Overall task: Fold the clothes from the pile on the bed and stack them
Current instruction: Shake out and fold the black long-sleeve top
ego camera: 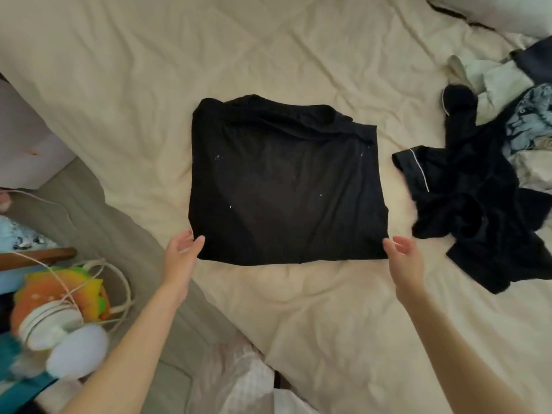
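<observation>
A black garment (pixel 283 186), folded into a rough square, lies flat in the middle of the cream bed cover (pixel 149 70). My left hand (pixel 183 255) is at its near left corner, fingers relaxed, thumb tip touching the cloth edge. My right hand (pixel 403 258) is at its near right corner, fingers loosely spread, holding nothing. To the right lies the pile of unfolded clothes (pixel 507 130), with a crumpled black piece with white piping (pixel 466 204) in front and pale and blue-patterned items behind.
The bed's left edge drops to a grey sheet (pixel 89 210). Beyond it at the lower left are a colourful plush toy (pixel 59 294), white cords and a white round device (pixel 59 333). Pillows (pixel 493 13) sit at the top right.
</observation>
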The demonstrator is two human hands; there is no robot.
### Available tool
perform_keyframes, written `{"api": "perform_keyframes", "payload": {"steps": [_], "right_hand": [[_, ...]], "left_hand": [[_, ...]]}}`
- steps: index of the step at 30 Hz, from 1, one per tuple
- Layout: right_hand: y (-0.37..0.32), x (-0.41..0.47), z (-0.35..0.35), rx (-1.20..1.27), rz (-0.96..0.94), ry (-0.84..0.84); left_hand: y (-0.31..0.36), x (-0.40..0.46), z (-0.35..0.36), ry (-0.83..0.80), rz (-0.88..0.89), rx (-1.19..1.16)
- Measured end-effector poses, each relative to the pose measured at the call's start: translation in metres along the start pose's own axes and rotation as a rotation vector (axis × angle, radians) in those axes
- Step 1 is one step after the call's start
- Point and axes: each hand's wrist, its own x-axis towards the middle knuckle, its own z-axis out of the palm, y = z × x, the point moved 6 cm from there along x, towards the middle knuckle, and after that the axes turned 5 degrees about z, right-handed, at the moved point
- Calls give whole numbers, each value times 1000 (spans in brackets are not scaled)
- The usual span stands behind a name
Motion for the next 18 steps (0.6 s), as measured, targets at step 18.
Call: {"api": "perform_keyframes", "payload": {"steps": [18], "right_hand": [[39, 24, -31, 573, 449, -31]], "left_hand": [[-17, 5, -21, 175, -90, -117]]}}
